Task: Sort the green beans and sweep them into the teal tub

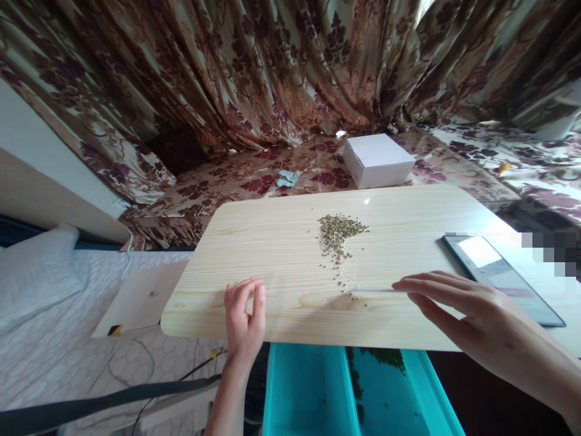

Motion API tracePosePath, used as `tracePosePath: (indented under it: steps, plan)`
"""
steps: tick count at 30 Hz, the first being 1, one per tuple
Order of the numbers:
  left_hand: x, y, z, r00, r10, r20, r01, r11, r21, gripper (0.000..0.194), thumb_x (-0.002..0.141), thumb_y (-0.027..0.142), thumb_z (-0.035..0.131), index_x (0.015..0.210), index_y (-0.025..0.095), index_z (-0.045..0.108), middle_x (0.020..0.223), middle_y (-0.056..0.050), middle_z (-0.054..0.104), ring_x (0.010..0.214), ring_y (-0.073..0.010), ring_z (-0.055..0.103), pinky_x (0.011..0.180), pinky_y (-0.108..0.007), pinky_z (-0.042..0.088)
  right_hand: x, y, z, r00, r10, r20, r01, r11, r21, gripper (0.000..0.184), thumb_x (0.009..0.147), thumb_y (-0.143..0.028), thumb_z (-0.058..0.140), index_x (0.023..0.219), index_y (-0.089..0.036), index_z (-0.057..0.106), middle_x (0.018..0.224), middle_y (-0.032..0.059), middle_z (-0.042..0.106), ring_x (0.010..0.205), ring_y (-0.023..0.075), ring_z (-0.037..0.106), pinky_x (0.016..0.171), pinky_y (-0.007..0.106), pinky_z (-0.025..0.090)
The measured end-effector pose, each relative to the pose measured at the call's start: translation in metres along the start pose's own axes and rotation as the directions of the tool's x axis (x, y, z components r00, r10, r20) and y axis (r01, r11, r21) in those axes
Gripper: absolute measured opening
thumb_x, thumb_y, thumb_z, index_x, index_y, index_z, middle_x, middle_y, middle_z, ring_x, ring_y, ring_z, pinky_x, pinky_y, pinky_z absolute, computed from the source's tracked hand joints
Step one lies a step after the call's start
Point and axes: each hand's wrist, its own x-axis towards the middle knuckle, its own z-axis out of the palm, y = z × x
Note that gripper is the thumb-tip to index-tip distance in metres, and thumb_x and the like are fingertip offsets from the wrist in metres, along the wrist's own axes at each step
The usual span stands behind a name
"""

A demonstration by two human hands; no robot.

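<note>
Centrally on the bench [281, 242], a pile of small green beans [338, 233] lies toward the far edge, with a thin scatter trailing toward the near edge. The left hand [245, 312] is positioned left of the beans, over the near part of the bench; its fingers are bent, with the thumb tip close to the index fingertip. Whether these tips touch cannot be determined. The right hand [472, 306] is positioned right of the scatter, palm down, fingers extended and thumb below them. A faint thin streak extends from its fingertips toward the beans; whether the hand grips an object cannot be determined. The two hands are well apart.

A tablet [512, 284] lies at the right side of the bench, partly behind the right hand. Below the near edge, a blue bin [431, 387] has two visible compartments; the right one contains more green beans. Beyond the far edge, a white box [381, 160] and a small crumpled packet [287, 178] rest on patterned cloth [245, 175].
</note>
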Motion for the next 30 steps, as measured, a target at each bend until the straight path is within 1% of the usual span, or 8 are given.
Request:
tracePosePath:
  steps: [5, 11, 15, 20, 23, 25, 30]
  plan:
    - [0.001, -0.001, 0.000, 1.000, 0.004, -0.002, -0.004, 1.000, 0.005, 0.022, 0.098, 0.038, 0.051, 0.096, 0.025, 0.068, 0.098, -0.005, 0.074, 0.104, -0.0239, 0.065, 0.116, -0.050, 0.027, 0.001, -0.002, -0.004, 1.000, -0.015, -0.014, 0.015, 1.000, -0.025, 0.022, 0.098, -0.022, 0.052, 0.106, -0.025, 0.073, 0.099, 0.0029, 0.081, 0.084, 0.0192, 0.078, 0.070, 0.027, 0.064]
    - [-0.001, -0.003, 0.000, 1.000, 0.005, 0.003, -0.005, 1.000, 0.007, 0.022, 0.099, 0.039, 0.051, 0.097, 0.024, 0.068, 0.099, -0.005, 0.074, 0.104, -0.0229, 0.065, 0.117, -0.050, 0.026, 0.006, -0.001, 0.005, 1.000, -0.021, -0.021, 0.021, 1.000, 0.014, 0.024, 0.099, -0.021, 0.051, 0.109, -0.024, 0.072, 0.098, 0.0037, 0.080, 0.084, 0.0180, 0.077, 0.069, 0.026, 0.062]
    - [-0.001, -0.003, 0.000, 1.000, 0.007, -0.002, -0.007, 1.000, 0.005, 0.022, 0.099, 0.039, 0.051, 0.097, 0.024, 0.068, 0.098, -0.004, 0.074, 0.103, -0.0228, 0.065, 0.116, -0.050, 0.027, 0.011, -0.004, 0.008, 0.999, -0.035, -0.011, 0.035, 0.999, 0.023, 0.025, 0.098, -0.018, 0.050, 0.105, -0.021, 0.074, 0.094, 0.0048, 0.080, 0.081, 0.0183, 0.077, 0.067, 0.027, 0.062]
    - [-0.001, -0.002, 0.000, 1.000, 0.009, -0.010, -0.009, 1.000, 0.005, 0.022, 0.098, 0.039, 0.051, 0.096, 0.025, 0.068, 0.099, -0.004, 0.074, 0.104, -0.0233, 0.065, 0.116, -0.050, 0.027, 0.011, -0.007, 0.003, 0.998, -0.058, 0.016, 0.057, 0.998, 0.032, 0.026, 0.098, -0.019, 0.050, 0.105, -0.021, 0.075, 0.097, 0.0053, 0.081, 0.085, 0.0189, 0.077, 0.069, 0.027, 0.063]
    - [-0.001, -0.002, 0.001, 1.000, 0.006, -0.009, -0.006, 1.000, 0.004, 0.022, 0.098, 0.039, 0.051, 0.096, 0.025, 0.068, 0.098, -0.004, 0.074, 0.104, -0.0232, 0.065, 0.116, -0.050, 0.027, 0.008, -0.008, -0.002, 0.998, -0.066, 0.019, 0.066, 0.998, 0.016, 0.027, 0.099, -0.020, 0.049, 0.102, -0.022, 0.076, 0.095, 0.0049, 0.081, 0.084, 0.0186, 0.078, 0.069, 0.026, 0.063]
    - [-0.001, -0.002, 0.001, 1.000, 0.004, -0.009, -0.004, 1.000, 0.005, 0.022, 0.098, 0.039, 0.051, 0.096, 0.025, 0.068, 0.098, -0.004, 0.074, 0.104, -0.0230, 0.065, 0.117, -0.050, 0.026, 0.007, -0.007, -0.005, 0.998, -0.063, 0.024, 0.063, 0.998, 0.004, 0.027, 0.099, -0.021, 0.049, 0.103, -0.023, 0.075, 0.095, 0.0050, 0.081, 0.084, 0.0187, 0.078, 0.070, 0.026, 0.064]
    - [0.000, -0.002, 0.000, 1.000, 0.005, -0.010, -0.005, 1.000, 0.006, 0.023, 0.098, 0.040, 0.051, 0.096, 0.024, 0.068, 0.099, -0.005, 0.073, 0.104, -0.0231, 0.065, 0.117, -0.050, 0.027, 0.005, -0.003, -0.006, 0.999, -0.050, -0.008, 0.050, 0.999, -0.009, 0.024, 0.098, -0.021, 0.051, 0.108, -0.027, 0.072, 0.100, 0.0027, 0.081, 0.085, 0.0179, 0.078, 0.071, 0.025, 0.064]
